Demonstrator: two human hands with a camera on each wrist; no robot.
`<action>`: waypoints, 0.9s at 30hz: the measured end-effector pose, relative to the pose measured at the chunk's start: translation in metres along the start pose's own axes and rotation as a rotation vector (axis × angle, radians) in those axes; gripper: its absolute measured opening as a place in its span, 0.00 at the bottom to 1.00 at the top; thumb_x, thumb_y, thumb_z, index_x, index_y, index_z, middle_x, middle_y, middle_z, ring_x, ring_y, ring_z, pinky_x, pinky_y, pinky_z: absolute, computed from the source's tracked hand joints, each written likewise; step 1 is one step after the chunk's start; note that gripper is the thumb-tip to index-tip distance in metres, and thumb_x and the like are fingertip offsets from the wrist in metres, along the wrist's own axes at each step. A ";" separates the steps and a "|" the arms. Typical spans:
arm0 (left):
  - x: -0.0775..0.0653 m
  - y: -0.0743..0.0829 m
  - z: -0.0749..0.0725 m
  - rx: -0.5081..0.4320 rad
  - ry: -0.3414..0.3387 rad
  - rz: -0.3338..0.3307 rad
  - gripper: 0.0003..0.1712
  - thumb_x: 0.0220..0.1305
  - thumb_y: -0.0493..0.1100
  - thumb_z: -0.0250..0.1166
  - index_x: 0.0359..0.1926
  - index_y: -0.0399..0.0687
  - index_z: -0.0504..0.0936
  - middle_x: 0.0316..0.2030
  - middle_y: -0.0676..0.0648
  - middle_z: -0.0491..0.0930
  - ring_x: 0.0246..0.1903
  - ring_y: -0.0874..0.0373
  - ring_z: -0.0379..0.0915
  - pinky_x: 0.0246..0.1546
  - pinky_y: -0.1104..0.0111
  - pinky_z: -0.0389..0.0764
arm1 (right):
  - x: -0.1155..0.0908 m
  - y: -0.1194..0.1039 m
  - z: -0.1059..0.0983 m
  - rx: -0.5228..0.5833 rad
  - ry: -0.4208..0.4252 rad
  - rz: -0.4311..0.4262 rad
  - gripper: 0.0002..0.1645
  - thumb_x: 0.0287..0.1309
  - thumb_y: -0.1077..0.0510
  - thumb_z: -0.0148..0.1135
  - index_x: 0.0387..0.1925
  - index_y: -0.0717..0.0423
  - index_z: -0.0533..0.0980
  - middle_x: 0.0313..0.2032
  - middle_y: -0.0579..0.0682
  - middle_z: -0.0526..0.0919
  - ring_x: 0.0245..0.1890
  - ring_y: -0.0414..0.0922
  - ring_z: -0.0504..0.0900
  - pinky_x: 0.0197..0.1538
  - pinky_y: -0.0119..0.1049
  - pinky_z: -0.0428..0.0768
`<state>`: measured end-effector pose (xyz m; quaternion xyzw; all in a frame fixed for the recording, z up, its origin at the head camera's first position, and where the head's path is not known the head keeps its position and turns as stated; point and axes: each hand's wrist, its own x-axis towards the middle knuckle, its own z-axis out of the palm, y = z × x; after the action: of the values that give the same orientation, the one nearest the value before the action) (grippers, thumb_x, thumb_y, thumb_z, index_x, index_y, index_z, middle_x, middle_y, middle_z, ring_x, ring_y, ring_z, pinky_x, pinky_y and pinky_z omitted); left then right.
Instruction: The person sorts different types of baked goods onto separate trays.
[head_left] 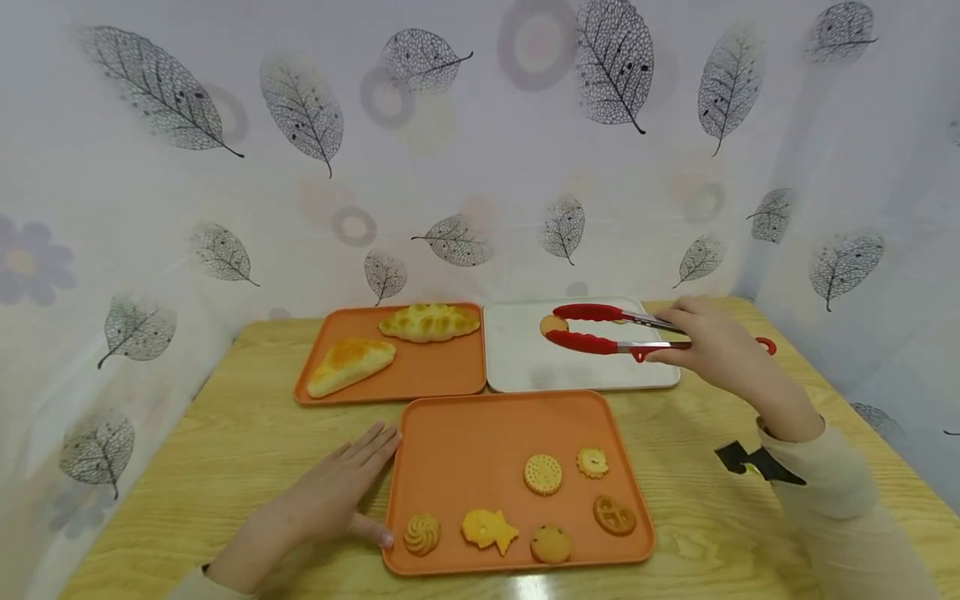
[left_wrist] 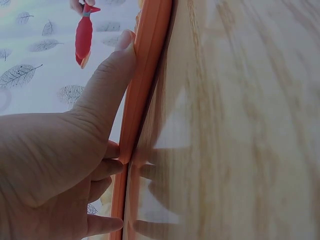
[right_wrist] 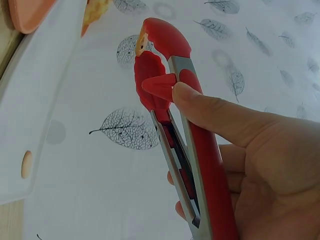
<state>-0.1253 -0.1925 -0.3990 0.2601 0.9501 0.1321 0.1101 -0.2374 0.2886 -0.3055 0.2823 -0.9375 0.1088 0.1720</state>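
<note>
In the head view, my right hand [head_left: 720, 350] grips a pair of red-tipped metal tongs [head_left: 588, 342] over the white tray [head_left: 517, 367]. A round tan cookie [head_left: 553, 325] is pinched between the tong tips; the right wrist view shows the cookie [right_wrist: 142, 44] edge-on there. My left hand [head_left: 330, 492] lies with straight fingers against the left edge of the front orange tray [head_left: 465, 450]. In the left wrist view, its thumb and fingertips touch the tray's rim [left_wrist: 145, 65].
The front tray bears a swirl cookie [head_left: 422, 534], a fish-shaped cookie [head_left: 489, 530], a pretzel-shaped cookie [head_left: 614, 515] and several others. Behind it, another orange tray [head_left: 427, 375] carries a triangular pastry [head_left: 352, 365] and a long bread [head_left: 429, 323]. A leaf-print curtain [head_left: 465, 167] surrounds the wooden table [head_left: 225, 433].
</note>
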 end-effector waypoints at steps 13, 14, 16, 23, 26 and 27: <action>0.000 -0.003 0.002 0.006 0.009 0.010 0.73 0.41 0.80 0.60 0.76 0.38 0.48 0.76 0.36 0.48 0.75 0.38 0.41 0.67 0.37 0.59 | 0.004 0.047 -0.005 -0.056 -0.179 0.158 0.34 0.51 0.48 0.73 0.50 0.71 0.77 0.39 0.63 0.78 0.36 0.54 0.75 0.35 0.45 0.72; 0.000 -0.003 0.002 0.007 0.010 0.013 0.73 0.41 0.80 0.60 0.76 0.38 0.48 0.76 0.36 0.48 0.75 0.37 0.42 0.66 0.37 0.59 | 0.003 0.051 -0.006 -0.054 -0.192 0.168 0.35 0.51 0.48 0.73 0.51 0.72 0.77 0.39 0.64 0.78 0.36 0.55 0.75 0.36 0.46 0.73; 0.001 -0.004 0.002 0.006 0.009 0.013 0.73 0.41 0.80 0.60 0.76 0.38 0.48 0.76 0.36 0.47 0.75 0.37 0.42 0.67 0.37 0.59 | 0.002 0.057 -0.007 -0.046 -0.212 0.186 0.35 0.53 0.48 0.72 0.51 0.74 0.76 0.40 0.67 0.77 0.37 0.57 0.75 0.37 0.48 0.73; 0.001 -0.003 0.001 -0.001 0.000 -0.001 0.73 0.41 0.81 0.59 0.76 0.39 0.47 0.76 0.37 0.47 0.76 0.40 0.40 0.68 0.38 0.58 | -0.001 0.076 -0.005 -0.060 -0.240 0.228 0.36 0.52 0.48 0.71 0.50 0.77 0.75 0.40 0.68 0.77 0.37 0.58 0.75 0.37 0.50 0.74; 0.001 -0.003 0.000 0.002 0.007 0.011 0.73 0.41 0.80 0.60 0.76 0.38 0.48 0.76 0.36 0.48 0.76 0.38 0.41 0.67 0.37 0.59 | -0.003 0.083 -0.002 -0.064 -0.254 0.244 0.36 0.53 0.48 0.71 0.49 0.78 0.75 0.41 0.70 0.77 0.39 0.60 0.75 0.40 0.53 0.75; 0.000 -0.002 0.000 0.003 0.009 0.012 0.72 0.41 0.80 0.60 0.76 0.38 0.48 0.76 0.36 0.48 0.75 0.38 0.42 0.67 0.37 0.59 | -0.003 0.085 0.000 -0.068 -0.261 0.247 0.36 0.52 0.48 0.71 0.49 0.78 0.75 0.42 0.71 0.77 0.40 0.62 0.75 0.41 0.55 0.75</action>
<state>-0.1268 -0.1942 -0.3994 0.2655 0.9492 0.1323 0.1048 -0.2828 0.3595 -0.3153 0.1707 -0.9825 0.0598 0.0434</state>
